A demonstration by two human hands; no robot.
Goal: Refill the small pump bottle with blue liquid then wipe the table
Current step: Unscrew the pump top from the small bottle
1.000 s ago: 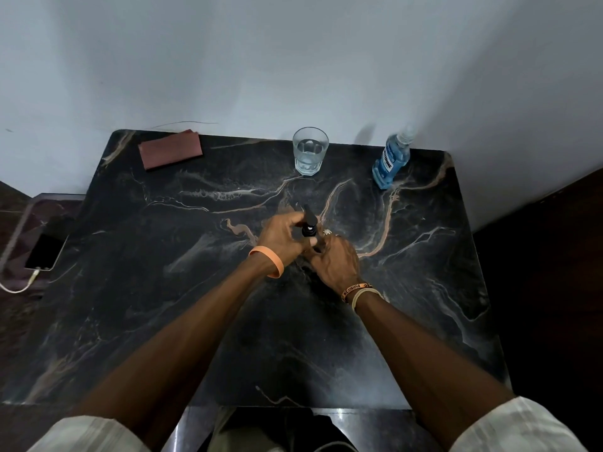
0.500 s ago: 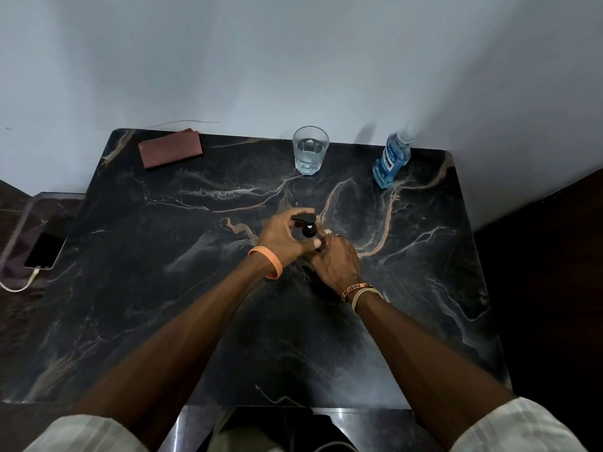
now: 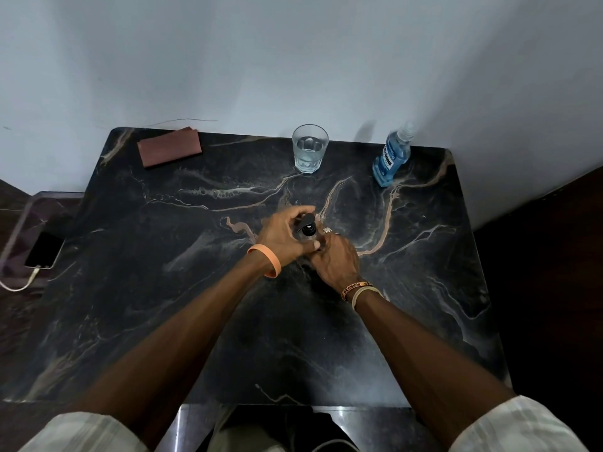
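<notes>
the small pump bottle (image 3: 308,229) is standing on the tabletop (image 3: 163,288), midway between its side edges. the left hand (image 3: 282,241) is curling round the pump head and the right hand (image 3: 337,261) is gripping the body. the blue liquid bottle (image 3: 391,158) is sitting at the far right corner.

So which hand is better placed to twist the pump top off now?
Probably the left. The left hand curls round the black pump top, while the right hand grips the small pump bottle lower down, steadying it.
</notes>
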